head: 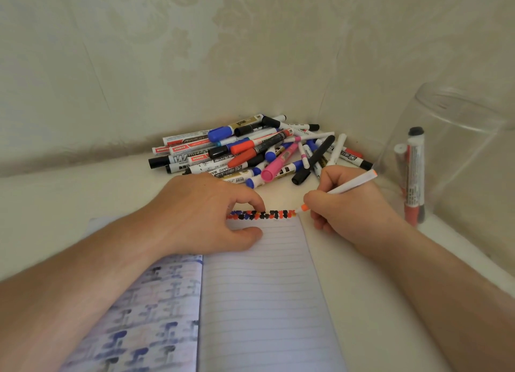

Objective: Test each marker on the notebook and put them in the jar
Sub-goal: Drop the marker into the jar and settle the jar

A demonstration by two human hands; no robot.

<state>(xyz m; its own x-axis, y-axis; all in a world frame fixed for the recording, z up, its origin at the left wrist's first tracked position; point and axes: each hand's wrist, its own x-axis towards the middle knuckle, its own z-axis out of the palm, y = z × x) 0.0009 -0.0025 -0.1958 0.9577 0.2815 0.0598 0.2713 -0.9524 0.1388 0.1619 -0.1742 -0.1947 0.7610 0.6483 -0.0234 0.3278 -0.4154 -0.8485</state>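
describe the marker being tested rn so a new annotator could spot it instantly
Start at the open lined notebook in the middle of the table and follow its top row of colored blots to the right end. The marker touching that corner is gripped by the right hand. Unlike the pile's markers, it is slim, white, uncapped and orange-tipped.

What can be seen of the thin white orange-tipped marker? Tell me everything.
The thin white orange-tipped marker is a slim white plastic barrel, uncapped, with an orange collar at its tip and an orange rear end. The right hand grips it slanted, tip down-left at the top right corner of the lined notebook page, beside a row of coloured test scribbles.
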